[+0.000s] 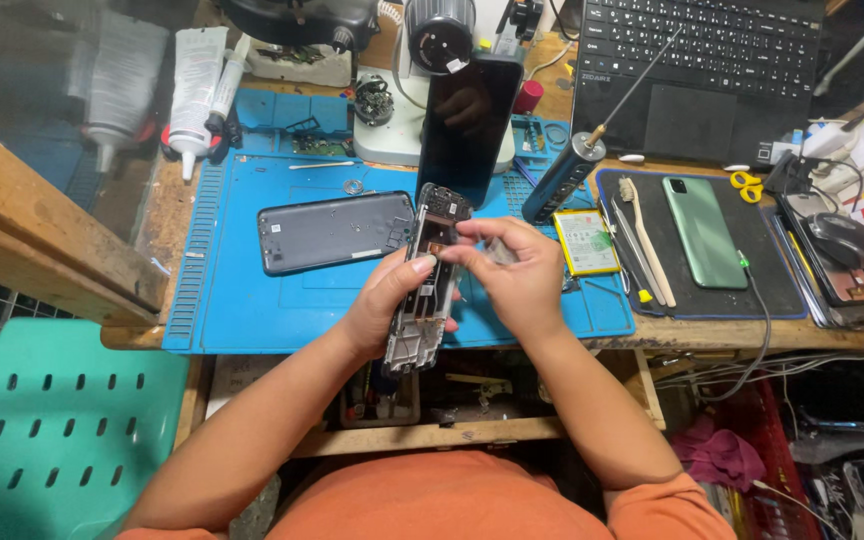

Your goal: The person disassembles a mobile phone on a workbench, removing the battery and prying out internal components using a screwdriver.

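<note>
My left hand (384,305) grips an opened phone frame (430,275) from below, holding it upright over the blue work mat (252,290). My right hand (517,275) pinches at the frame's upper middle with fingertips; a thin clear film piece seems to sit between the fingers. A grey phone back cover (334,230) lies flat on the mat left of the frame. A phone battery (586,241) rests to the right of my right hand. A black screen panel (467,125) leans against the microscope base behind.
A green phone (704,230), a toothbrush (645,240) and tweezers lie on a dark mat at right. An electric screwdriver (564,176), laptop (702,60), mouse (842,238), glue tubes (195,85) and a green plastic stool (52,430) surround the bench.
</note>
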